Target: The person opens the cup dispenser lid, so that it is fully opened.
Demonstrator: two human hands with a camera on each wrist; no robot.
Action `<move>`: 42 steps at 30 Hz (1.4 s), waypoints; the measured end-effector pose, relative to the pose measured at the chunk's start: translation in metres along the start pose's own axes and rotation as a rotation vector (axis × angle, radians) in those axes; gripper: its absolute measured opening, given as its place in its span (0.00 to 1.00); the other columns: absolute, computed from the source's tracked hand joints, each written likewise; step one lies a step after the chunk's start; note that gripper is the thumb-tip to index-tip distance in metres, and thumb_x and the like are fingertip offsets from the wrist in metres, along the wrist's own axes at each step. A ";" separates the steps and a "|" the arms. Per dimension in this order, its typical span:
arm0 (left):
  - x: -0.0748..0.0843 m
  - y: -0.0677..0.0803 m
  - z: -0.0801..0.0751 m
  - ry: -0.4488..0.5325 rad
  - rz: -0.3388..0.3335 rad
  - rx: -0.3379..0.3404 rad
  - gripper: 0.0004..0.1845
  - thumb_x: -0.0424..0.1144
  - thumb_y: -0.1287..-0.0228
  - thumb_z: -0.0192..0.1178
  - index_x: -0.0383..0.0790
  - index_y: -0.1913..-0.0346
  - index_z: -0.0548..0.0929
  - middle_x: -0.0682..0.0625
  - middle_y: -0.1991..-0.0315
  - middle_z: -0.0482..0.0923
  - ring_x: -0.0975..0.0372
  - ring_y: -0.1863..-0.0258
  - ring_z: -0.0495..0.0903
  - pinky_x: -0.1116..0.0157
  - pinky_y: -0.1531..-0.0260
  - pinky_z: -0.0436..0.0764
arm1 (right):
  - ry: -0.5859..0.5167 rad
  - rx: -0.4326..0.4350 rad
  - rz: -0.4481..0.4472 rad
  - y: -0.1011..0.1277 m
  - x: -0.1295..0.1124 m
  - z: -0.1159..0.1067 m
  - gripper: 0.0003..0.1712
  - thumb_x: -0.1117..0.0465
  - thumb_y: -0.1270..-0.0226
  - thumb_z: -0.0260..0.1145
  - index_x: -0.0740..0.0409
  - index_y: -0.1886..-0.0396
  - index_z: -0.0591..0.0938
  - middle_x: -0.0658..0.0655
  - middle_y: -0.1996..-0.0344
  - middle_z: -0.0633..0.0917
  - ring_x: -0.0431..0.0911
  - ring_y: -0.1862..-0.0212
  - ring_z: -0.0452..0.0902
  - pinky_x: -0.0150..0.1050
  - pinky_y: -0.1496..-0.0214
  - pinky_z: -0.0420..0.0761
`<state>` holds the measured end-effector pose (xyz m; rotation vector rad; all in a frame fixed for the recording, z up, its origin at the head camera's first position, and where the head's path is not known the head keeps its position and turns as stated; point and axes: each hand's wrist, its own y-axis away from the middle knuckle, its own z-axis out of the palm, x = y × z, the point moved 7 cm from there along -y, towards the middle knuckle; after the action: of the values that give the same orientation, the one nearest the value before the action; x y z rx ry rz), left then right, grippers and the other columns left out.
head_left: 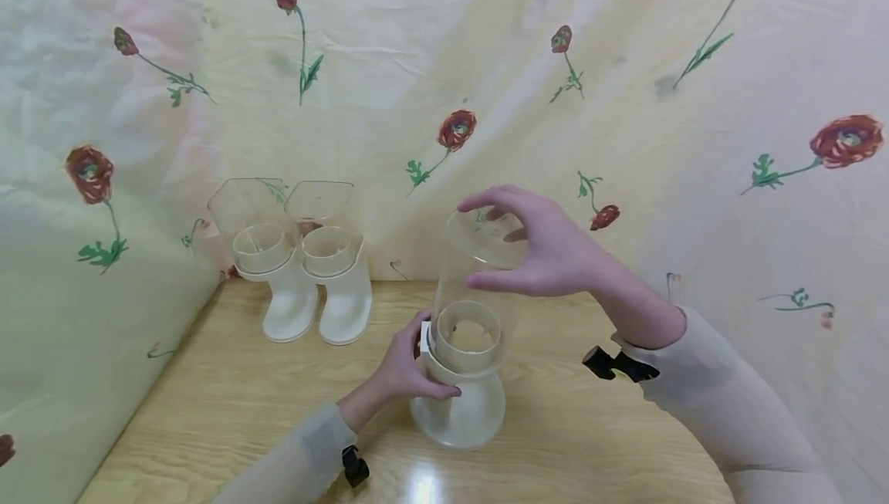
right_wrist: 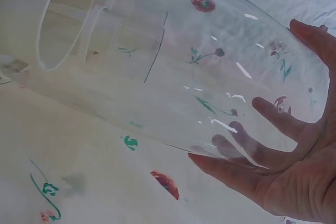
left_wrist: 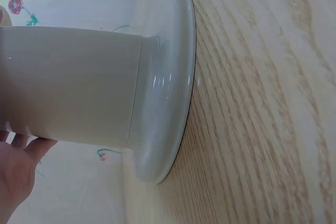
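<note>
A dispenser stands on the wooden table [head_left: 243, 411]: a white flared base [head_left: 461, 411] [left_wrist: 163, 82] topped by a clear plastic container [head_left: 479, 288] [right_wrist: 173, 72]. My left hand [head_left: 406, 369] grips the white neck of the base, its palm edge [left_wrist: 16, 171] showing in the left wrist view. My right hand [head_left: 538, 245] [right_wrist: 283, 166] curls over the top rim of the clear container, fingers spread round it.
Two similar dispensers [head_left: 267, 257] [head_left: 333, 257] with white bases and clear tops stand side by side at the back left. A pale cloth with red flowers [head_left: 451, 133] hangs behind and at both sides. The table's front edge curves at the right.
</note>
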<state>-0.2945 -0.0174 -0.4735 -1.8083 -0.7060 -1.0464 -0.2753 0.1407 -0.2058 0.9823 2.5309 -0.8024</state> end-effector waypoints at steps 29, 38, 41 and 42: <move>-0.007 0.002 0.002 0.008 0.041 0.004 0.58 0.36 0.66 0.89 0.48 0.25 0.71 0.45 0.38 0.84 0.44 0.42 0.85 0.63 0.41 0.88 | 0.026 -0.087 0.086 -0.018 0.000 -0.001 0.43 0.48 0.51 0.89 0.48 0.33 0.84 0.49 0.32 0.83 0.50 0.36 0.81 0.52 0.40 0.90; -0.007 0.000 -0.001 0.006 0.029 0.005 0.54 0.36 0.67 0.89 0.50 0.29 0.74 0.47 0.39 0.85 0.48 0.42 0.86 0.63 0.42 0.88 | 0.123 -0.070 0.012 -0.010 -0.019 0.000 0.45 0.43 0.53 0.89 0.45 0.34 0.83 0.47 0.34 0.83 0.47 0.38 0.78 0.50 0.43 0.90; -0.007 0.000 0.000 0.016 0.038 0.000 0.54 0.36 0.67 0.89 0.49 0.30 0.74 0.43 0.39 0.85 0.41 0.42 0.85 0.62 0.42 0.89 | 0.126 -0.067 0.018 -0.010 -0.020 0.000 0.45 0.44 0.53 0.89 0.46 0.34 0.83 0.48 0.34 0.82 0.47 0.38 0.78 0.49 0.43 0.90; -0.007 0.000 0.000 0.017 0.038 -0.003 0.53 0.36 0.67 0.89 0.49 0.30 0.74 0.43 0.39 0.85 0.39 0.42 0.85 0.62 0.42 0.89 | 0.125 -0.070 0.022 -0.010 -0.020 0.001 0.45 0.44 0.53 0.89 0.46 0.34 0.83 0.48 0.34 0.82 0.47 0.38 0.78 0.50 0.43 0.90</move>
<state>-0.2978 -0.0174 -0.4802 -1.8064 -0.6577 -1.0378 -0.2678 0.1242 -0.1933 1.0663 2.6292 -0.6605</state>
